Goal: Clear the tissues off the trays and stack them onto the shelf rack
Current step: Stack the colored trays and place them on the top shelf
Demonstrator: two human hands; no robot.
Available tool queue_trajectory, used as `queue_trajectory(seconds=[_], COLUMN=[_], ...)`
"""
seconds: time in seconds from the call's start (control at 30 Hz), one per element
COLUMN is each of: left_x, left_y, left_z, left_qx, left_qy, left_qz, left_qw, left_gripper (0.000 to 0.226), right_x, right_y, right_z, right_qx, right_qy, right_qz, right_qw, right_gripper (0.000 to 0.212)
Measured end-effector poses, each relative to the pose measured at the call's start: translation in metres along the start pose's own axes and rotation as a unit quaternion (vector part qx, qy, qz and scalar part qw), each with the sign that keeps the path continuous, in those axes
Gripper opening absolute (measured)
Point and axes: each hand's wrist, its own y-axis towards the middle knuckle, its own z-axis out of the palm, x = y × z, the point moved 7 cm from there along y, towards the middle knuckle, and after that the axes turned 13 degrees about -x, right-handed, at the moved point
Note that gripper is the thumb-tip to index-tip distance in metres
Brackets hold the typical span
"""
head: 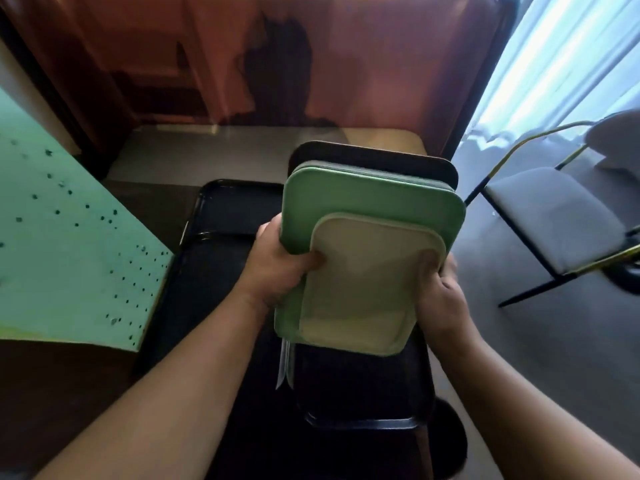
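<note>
From the head camera, both hands hold a tilted stack of trays: the left hand [277,268] grips the green tray [374,199] with its thumb on the beige tray [367,289]; the right hand [440,292] clasps the right edge, fingers hidden behind. A dark tray [374,157] peeks out behind. Black trays [225,216] below are murky.

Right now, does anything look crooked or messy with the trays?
Yes. The stack is uneven: the beige tray sits skewed toward the near right corner of the bigger green tray, with a dark tray behind. Left hand and right hand grip it. No tissues show.
</note>
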Motion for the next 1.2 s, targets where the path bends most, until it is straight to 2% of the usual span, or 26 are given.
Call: queue_trajectory(seconds=[0.13,0.2,0.33,0.47,0.7,0.93,1.07,1.2], left_x=[0.004,0.007,0.015,0.026,0.048,0.051,0.066,0.076], left_y=[-0.021,-0.031,-0.052,-0.067,-0.081,-0.093,-0.086,-0.079], left_z=[0.021,0.026,0.025,0.018,0.014,0.015,0.016,0.02], left_qx=[-0.005,-0.021,-0.063,-0.087,-0.044,-0.02,-0.016,-0.028], left_qy=[0.012,0.038,0.067,0.054,-0.005,0.018,0.075,0.084], left_qz=[0.037,0.047,0.077,0.086,0.01,-0.005,-0.01,-0.022], left_qw=[0.999,0.998,0.993,0.991,0.999,1.0,0.997,0.996], left_gripper=[0.045,0.042,0.052,0.07,0.076,0.07,0.092,0.091], right_x=[-0.009,-0.011,-0.022,-0.032,-0.056,-0.061,-0.058,-0.06], right_y=[0.002,0.0,-0.008,-0.017,-0.031,-0.036,-0.03,-0.024], right_z=[-0.029,-0.036,-0.044,-0.049,-0.06,-0.061,-0.061,-0.06], right_qx=[-0.022,-0.031,-0.034,-0.032,-0.007,-0.017,-0.004,0.041], right_qy=[-0.019,-0.023,-0.034,-0.035,-0.082,-0.08,-0.091,-0.104], right_qz=[-0.055,-0.082,-0.123,-0.154,-0.167,-0.201,-0.215,-0.194], right_qw=[0.998,0.996,0.991,0.987,0.982,0.976,0.972,0.975], right_gripper=[0.047,0.05,0.068,0.069,0.081,0.061,0.083,0.087])
